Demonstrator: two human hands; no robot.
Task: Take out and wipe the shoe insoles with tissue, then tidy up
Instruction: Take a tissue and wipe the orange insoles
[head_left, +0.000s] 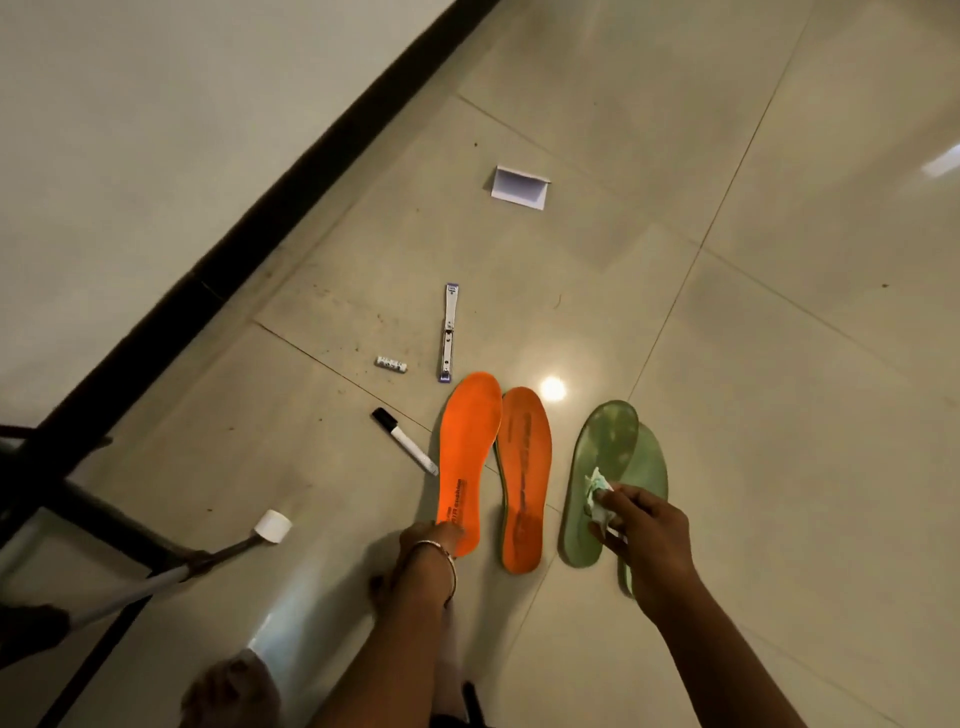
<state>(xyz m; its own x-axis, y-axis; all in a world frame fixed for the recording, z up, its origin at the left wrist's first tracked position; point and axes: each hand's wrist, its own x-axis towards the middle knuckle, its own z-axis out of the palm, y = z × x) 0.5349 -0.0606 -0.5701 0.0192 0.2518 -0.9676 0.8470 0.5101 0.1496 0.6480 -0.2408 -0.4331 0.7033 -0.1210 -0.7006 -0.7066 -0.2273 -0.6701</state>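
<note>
Right hand (644, 535) is pinching crumpled tissue (596, 493) onto the upper green insole (605, 441), which is overlapping the lower green insole (652, 462) on the floor (779, 364), likely wiping it, while left hand (423, 543) is touching the heel of the left orange insole (467, 441), probably steadying it; grip unclear.

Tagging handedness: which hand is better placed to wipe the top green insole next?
Right. The right hand pinches the tissue on the top green insole; the left hand, without tissue, touches the leftmost orange insole.
</note>
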